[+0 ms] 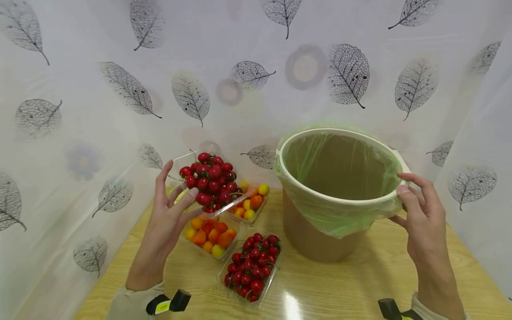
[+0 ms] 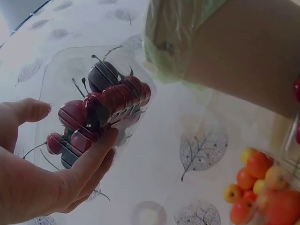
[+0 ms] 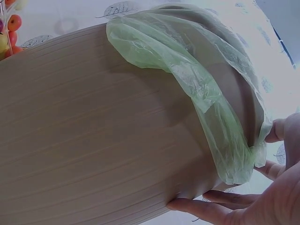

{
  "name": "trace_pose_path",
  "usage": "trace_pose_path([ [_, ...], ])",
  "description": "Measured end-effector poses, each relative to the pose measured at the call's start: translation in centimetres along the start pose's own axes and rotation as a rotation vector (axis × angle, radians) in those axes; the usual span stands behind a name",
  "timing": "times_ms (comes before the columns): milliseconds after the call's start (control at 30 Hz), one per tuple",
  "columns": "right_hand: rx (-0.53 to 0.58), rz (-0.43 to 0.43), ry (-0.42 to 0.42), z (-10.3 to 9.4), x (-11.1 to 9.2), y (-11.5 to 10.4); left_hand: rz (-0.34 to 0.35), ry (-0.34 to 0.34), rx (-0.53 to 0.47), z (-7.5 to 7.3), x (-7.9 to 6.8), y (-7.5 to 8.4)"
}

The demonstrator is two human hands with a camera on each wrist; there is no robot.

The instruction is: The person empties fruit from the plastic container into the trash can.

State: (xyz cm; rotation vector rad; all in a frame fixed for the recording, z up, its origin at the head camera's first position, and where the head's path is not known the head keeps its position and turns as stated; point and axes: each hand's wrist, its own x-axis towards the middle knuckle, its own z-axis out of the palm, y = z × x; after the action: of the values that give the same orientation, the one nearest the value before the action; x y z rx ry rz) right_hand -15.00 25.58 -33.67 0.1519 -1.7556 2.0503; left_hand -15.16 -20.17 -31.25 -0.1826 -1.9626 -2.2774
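Observation:
My left hand (image 1: pixel 170 218) holds up a clear plastic box (image 2: pixel 51 75) of dark red cherries (image 1: pixel 214 175), tilted, with thumb and fingers on its sides. Below it on the table are a clear box of orange and yellow fruit (image 1: pixel 212 235) and another box of red cherries (image 1: pixel 253 269). To the right stands a brown bin (image 1: pixel 320 240) with a white rim (image 1: pixel 340 200) and a thin green bag (image 1: pixel 336 222) folded over its edge. My right hand (image 1: pixel 426 213) pinches the bin's rim and the bag at the right side, with lower fingers (image 3: pixel 197 208) against the outer wall.
A further box of orange and yellow fruit (image 1: pixel 252 204) lies between the held box and the bin. The wooden table (image 1: pixel 328 289) meets a pale leaf-patterned curtain (image 1: pixel 248 40) at the back and sides.

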Motion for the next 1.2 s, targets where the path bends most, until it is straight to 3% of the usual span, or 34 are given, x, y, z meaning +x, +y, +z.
trace_pose_path([
  [333,-0.011,-0.006,-0.01,0.1,-0.1,0.0,0.065,-0.026,-0.086,2.5,2.3,1.8],
  [700,-0.012,-0.002,-0.002,0.0,0.0,-0.1,0.139,-0.036,-0.24,6.3,4.8,2.9],
  [1200,-0.007,-0.001,-0.015,-0.2,-0.2,0.1,0.301,-0.028,-0.149,12.4,5.9,5.6],
])
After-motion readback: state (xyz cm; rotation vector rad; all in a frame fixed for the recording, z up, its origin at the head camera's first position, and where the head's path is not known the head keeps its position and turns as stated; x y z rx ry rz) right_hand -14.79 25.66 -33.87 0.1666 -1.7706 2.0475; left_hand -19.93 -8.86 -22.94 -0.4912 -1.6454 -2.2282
